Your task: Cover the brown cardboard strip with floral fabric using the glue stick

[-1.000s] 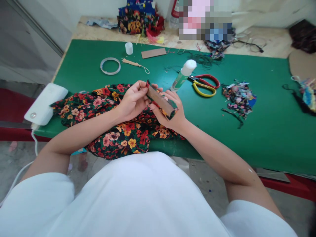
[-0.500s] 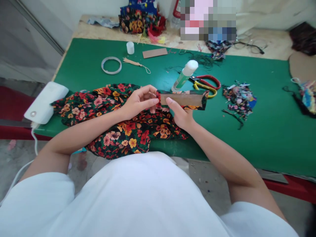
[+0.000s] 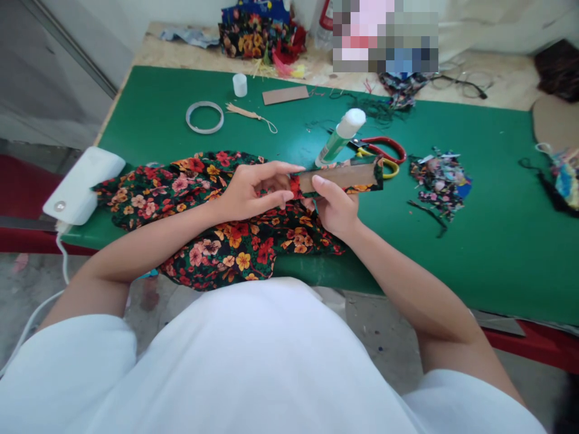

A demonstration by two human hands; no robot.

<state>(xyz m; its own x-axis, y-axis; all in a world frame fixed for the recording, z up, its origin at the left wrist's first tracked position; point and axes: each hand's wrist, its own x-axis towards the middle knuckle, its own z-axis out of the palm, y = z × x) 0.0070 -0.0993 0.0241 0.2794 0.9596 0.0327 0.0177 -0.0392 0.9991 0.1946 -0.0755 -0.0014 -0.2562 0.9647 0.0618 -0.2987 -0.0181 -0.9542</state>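
Observation:
My right hand (image 3: pixel 338 208) grips a brown cardboard strip (image 3: pixel 357 176) from below, its thumb pressed on the bare face. Dark floral fabric is folded over the strip's edges, with a red patch (image 3: pixel 295 185) at its left end. At that end is my left hand (image 3: pixel 256 191), index finger stretched along the top edge and thumb apart below, its tips at the fabric. Under both hands a large floral cloth (image 3: pixel 199 247) lies bunched. Just behind the strip stands a glue stick (image 3: pixel 337 141) with a white top, beside scissors (image 3: pixel 384 150) with red and yellow handles.
On the green mat (image 3: pixel 497 253) are a tape roll (image 3: pixel 205 130), a white cap (image 3: pixel 239 85), a beige tassel (image 3: pixel 246 113), another cardboard strip (image 3: pixel 286 95) and a pile of fabric scraps (image 3: pixel 438 175). A white corded device (image 3: pixel 84 187) sits at the left edge.
My left fingers have opened from the strip's left end, the index finger now stretched out. The strip has tilted, its right end higher, and shifted slightly right with my right hand.

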